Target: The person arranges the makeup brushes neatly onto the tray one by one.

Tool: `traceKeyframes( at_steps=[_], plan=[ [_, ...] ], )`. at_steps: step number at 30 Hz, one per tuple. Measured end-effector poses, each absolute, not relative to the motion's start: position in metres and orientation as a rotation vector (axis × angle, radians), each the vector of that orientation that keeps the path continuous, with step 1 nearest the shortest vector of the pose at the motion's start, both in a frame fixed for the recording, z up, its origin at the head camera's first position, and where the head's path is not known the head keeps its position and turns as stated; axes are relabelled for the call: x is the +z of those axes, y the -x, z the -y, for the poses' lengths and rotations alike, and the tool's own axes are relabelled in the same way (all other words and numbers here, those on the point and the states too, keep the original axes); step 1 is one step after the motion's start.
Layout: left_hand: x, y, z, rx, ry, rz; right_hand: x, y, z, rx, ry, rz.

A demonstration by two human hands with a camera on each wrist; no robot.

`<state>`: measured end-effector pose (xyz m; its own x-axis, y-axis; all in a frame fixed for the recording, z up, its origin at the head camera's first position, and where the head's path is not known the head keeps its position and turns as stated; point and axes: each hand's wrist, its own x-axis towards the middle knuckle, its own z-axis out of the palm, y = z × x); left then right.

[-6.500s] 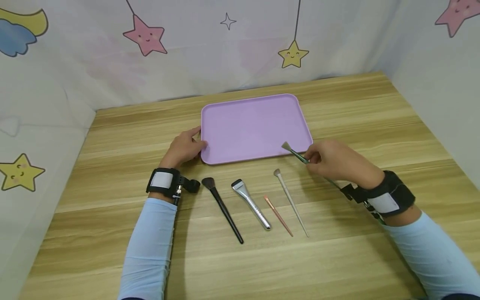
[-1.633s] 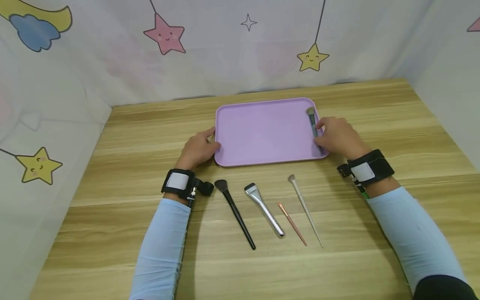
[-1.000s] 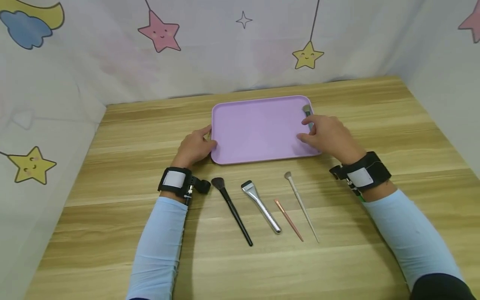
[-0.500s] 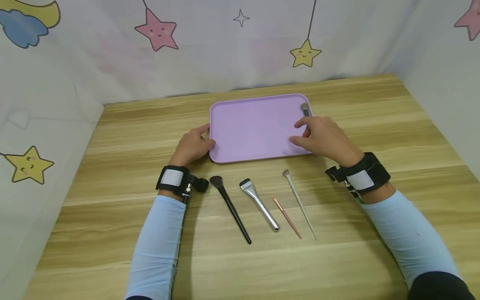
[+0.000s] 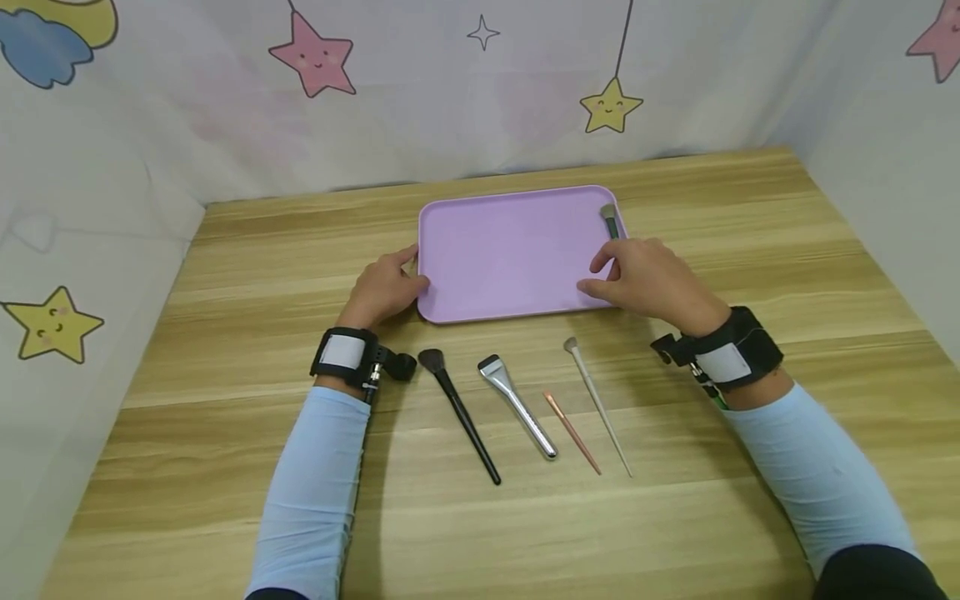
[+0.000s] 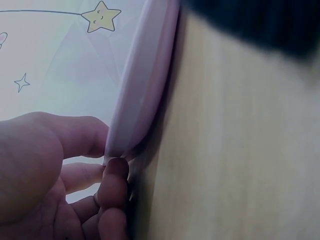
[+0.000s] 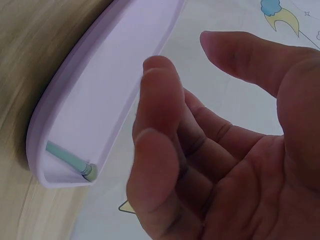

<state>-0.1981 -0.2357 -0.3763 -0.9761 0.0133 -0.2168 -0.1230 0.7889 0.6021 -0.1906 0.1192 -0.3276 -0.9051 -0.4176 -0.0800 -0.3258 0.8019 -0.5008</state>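
Note:
A purple tray [image 5: 502, 258] lies on the wooden table. My left hand [image 5: 382, 287] holds its near left corner, thumb at the rim; in the left wrist view the fingertips [image 6: 118, 167] touch the outer wall. Over the tray's right side hovers my right hand [image 5: 652, 279], thumb and fingers apart with nothing between them. A green-handled makeup brush [image 7: 67, 156] rests in the tray along its right side; in the head view the hand hides most of its handle. Below the tray lie a black brush [image 5: 461, 412], a silver flat brush [image 5: 517, 407], a short copper brush [image 5: 572, 433] and a slim white brush [image 5: 597, 407].
Wood-grain tabletop [image 5: 225, 467] surrounds everything. A white curtain [image 5: 420, 108] printed with stars stands behind the tray, with white sheets at both sides. Each wrist wears a black strap [image 5: 738, 346] with a small camera.
The right hand carried the green brush from beside the tray into it, laid it along the right side and let go. The left hand stays at the tray's corner.

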Motion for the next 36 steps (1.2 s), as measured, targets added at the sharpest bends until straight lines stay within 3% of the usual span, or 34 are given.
traceKeyframes(
  at_steps=[36],
  plan=[
    [-0.3787,0.1991,0.2365,0.939,0.085,-2.789,-0.3273,0.1816,-0.1219,-0.691,0.625,-2.607]
  ],
)
